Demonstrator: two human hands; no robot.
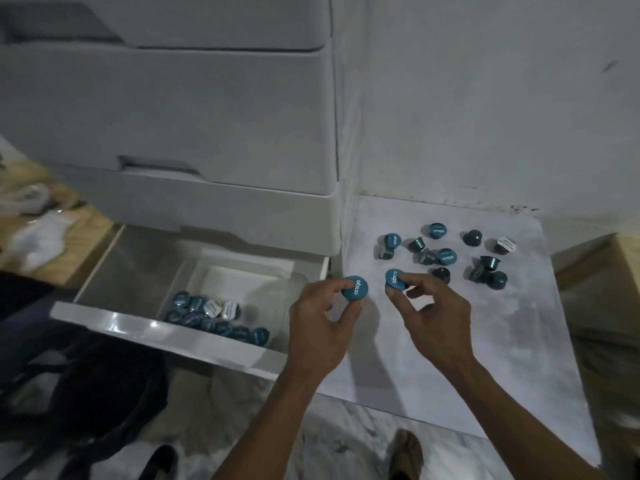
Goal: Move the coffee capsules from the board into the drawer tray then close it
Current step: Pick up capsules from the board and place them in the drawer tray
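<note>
Two hands, each pinching one blue coffee capsule above the board's near-left part.

Left hand (320, 315) grips a capsule (354, 288) between thumb and fingers at the board's left edge, just beside the open drawer (145, 320); right hand (429, 306) pinches another capsule (396, 280) just beside it. Farther back on the pale board (485, 341) lie loose capsules (446, 256), some upright, some tipped. More capsules (211, 315) sit crowded at the near end of the drawer's white tray (194, 271).

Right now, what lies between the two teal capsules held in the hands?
Nothing: in the head view only bare grey board shows between the left hand's capsule and the right hand's capsule.
</note>
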